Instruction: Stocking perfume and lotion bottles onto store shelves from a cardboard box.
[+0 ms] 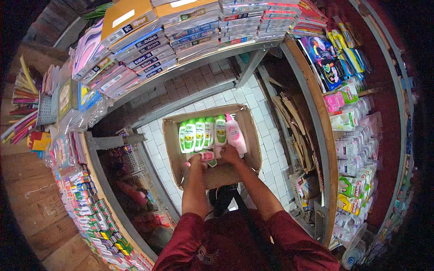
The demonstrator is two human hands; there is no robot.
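In front of me an open cardboard box (pixel 181 177) holds several white-and-green bottles (pixel 199 134) standing in a row. To their right, a larger pink lotion bottle (pixel 234 134) with a pump top leans in the box. My left hand (pixel 195 160) is closed around a small pink bottle (pixel 207 156), tilted on its side in the near part of the box. A bit of green packaging shows beneath it. My right hand (pixel 230 154) reaches in below the lotion bottle, its fingers curled by something pale pink that they mostly cover.
Stacked books (pixel 190 31) fill the far shelf. Small colourful boxes (pixel 92 212) line the left counter, and hanging packets (pixel 350 149) line the right one. Flattened cardboard (pixel 293 128) leans beneath the right counter. White floor tiles (pixel 271 167) surround the box.
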